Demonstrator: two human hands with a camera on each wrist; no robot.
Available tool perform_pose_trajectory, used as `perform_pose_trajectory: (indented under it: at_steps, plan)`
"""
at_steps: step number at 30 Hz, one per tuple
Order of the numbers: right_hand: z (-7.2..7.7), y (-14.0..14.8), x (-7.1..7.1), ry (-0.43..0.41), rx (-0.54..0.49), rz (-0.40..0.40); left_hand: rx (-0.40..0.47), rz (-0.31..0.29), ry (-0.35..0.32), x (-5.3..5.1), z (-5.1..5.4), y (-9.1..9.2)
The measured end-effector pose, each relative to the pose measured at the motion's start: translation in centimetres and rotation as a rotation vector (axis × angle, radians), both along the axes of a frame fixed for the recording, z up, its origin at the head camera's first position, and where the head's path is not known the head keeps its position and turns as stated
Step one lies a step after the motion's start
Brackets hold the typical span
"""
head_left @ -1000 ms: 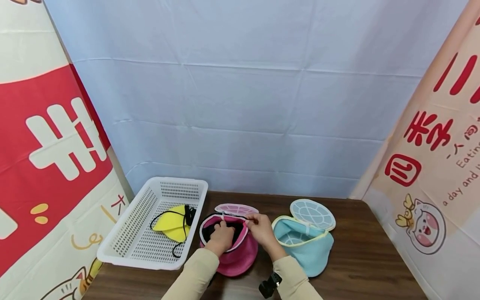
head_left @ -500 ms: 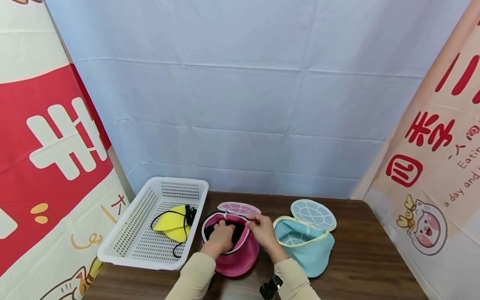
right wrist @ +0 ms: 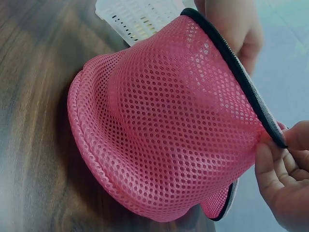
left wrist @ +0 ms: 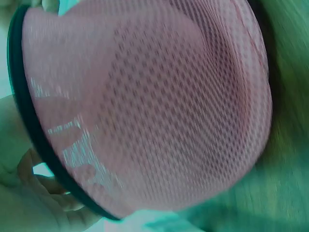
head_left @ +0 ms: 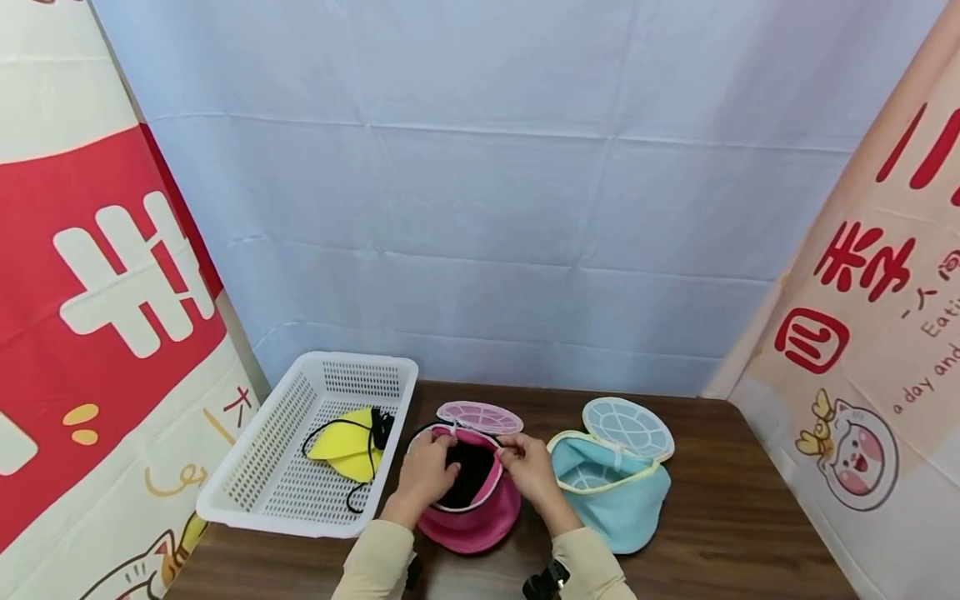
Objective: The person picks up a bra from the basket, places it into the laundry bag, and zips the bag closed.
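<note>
A pink mesh laundry bag [head_left: 480, 521] stands on the table, its zip rim spread and its round lid [head_left: 480, 416] folded back. My left hand [head_left: 423, 475] is at the bag's left rim, fingers toward the far side and thumb over the mouth. Through the mesh, parts of that hand [left wrist: 29, 188] show faintly in the left wrist view. My right hand [head_left: 528, 471] pinches the rim's right side; in the right wrist view its thumb and fingers [right wrist: 299, 133] hold the end of the black zip edge. Inside the bag lies a black fabric item [head_left: 469, 475], its kind unclear.
To the left stands a white perforated basket [head_left: 258, 492] holding a folded yellow fabric item [head_left: 345, 442] with black cord. Right of the pink bag sits a light-blue mesh bag [head_left: 622, 512], its lid turned back. A cloth backdrop [head_left: 480, 275] hangs behind the table [head_left: 735, 500].
My left hand has come out of the bag's middle, off the black fabric, and moved to the left rim. The right hand stays at the right rim.
</note>
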State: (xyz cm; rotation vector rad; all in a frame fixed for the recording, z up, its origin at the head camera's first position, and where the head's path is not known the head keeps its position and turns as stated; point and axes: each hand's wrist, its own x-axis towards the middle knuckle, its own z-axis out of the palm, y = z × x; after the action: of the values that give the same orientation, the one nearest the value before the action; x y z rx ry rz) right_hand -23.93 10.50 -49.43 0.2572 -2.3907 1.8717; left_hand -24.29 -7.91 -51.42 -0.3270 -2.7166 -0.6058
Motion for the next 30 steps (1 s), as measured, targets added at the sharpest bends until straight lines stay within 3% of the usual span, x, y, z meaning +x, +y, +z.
perform_pose_trajectory:
  at_steps: [5,10,19,30]
  plan:
    - [-0.6,0.2,-0.3,0.009,0.018,-0.019,0.059,0.077,-0.03,-0.1,0.2,-1.5]
    - [-0.7,0.4,-0.2,0.005,0.009,-0.012,0.131,0.078,-0.075,-0.3,0.5,-2.3]
    - [-0.9,0.7,-0.2,0.008,-0.003,-0.023,0.051,0.072,-0.183,-0.5,0.6,-2.7]
    - [-0.9,0.9,-0.1,0.04,0.032,-0.037,0.106,0.068,-0.117,-0.7,0.4,-3.4]
